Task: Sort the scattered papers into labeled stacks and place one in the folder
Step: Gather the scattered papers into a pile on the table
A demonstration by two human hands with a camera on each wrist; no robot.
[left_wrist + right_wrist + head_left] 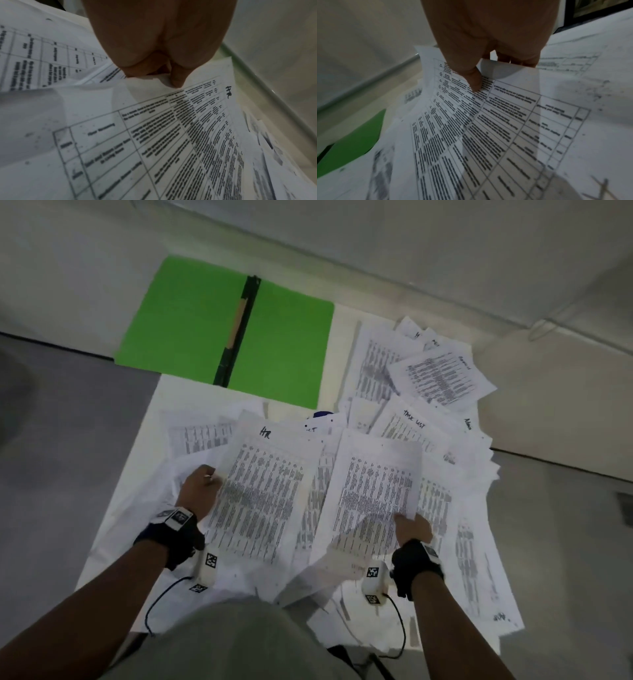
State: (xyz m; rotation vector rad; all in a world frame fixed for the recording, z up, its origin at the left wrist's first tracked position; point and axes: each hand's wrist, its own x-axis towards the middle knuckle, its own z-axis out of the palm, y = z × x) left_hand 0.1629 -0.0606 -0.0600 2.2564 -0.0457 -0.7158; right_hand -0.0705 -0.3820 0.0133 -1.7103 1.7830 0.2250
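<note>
A printed sheet marked "HR" (260, 484) is lifted over the heap, and my left hand (200, 489) pinches its left edge; the left wrist view shows thumb and finger (175, 81) closed on that sheet (171, 135). My right hand (411, 527) pinches the lower right corner of a second table sheet (376, 491), thumb on top in the right wrist view (476, 81). Both sheets hang above many scattered papers (428, 412). An open green folder (284, 347) lies at the far left of the table.
Loose sheets with handwritten labels such as "Task list" (412, 419) cover the white table (144, 440) up to its right edge. The folder's left half overhangs the table. Grey floor lies on both sides, and a wall runs behind.
</note>
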